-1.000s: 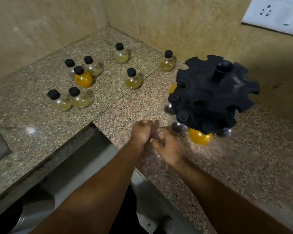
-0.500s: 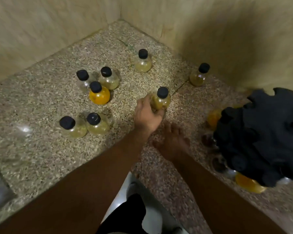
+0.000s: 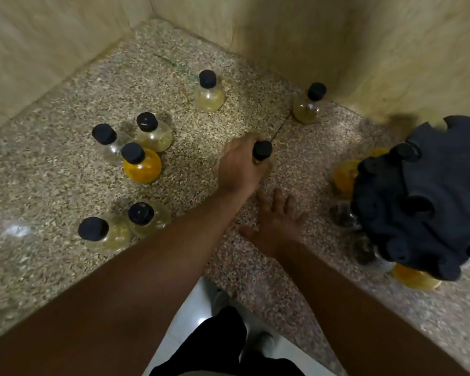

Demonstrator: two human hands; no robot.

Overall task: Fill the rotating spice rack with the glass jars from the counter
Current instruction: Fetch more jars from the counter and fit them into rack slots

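The left hand (image 3: 240, 165) is wrapped around a glass jar (image 3: 261, 154) near the middle of the counter (image 3: 52, 185). Its grip is closed on the jar's body, so only the black cap and a sliver of yellowish glass under it show; the rest of the jar is hidden by the fingers, and whether it stands on the counter or is lifted off it cannot be told. The right hand (image 3: 278, 221) lies flat just beside the left wrist, fingers spread and palm down on the stone, holding nothing.

Seven more jars stand loose on the counter. Left of the held jar is a cluster of three: an orange jar (image 3: 141, 165) in front, a pale jar (image 3: 154, 134) behind it, and a nearly clear jar (image 3: 107, 143) partly covered by the orange one. Nearer the counter's front edge, two pale jars (image 3: 125, 229) touch each other, the left forearm passing just beside them. Toward the corner stand a far jar (image 3: 209, 92) and, close to the right wall, another jar (image 3: 308, 105), well apart from each other.

At the right edge is the black spice rack (image 3: 421, 210), blurred and cut off by the frame. Its top plate hides most of the jars under it; only orange glass at its back left and its front, and a couple of dark blurry shapes along its left side, peek out.
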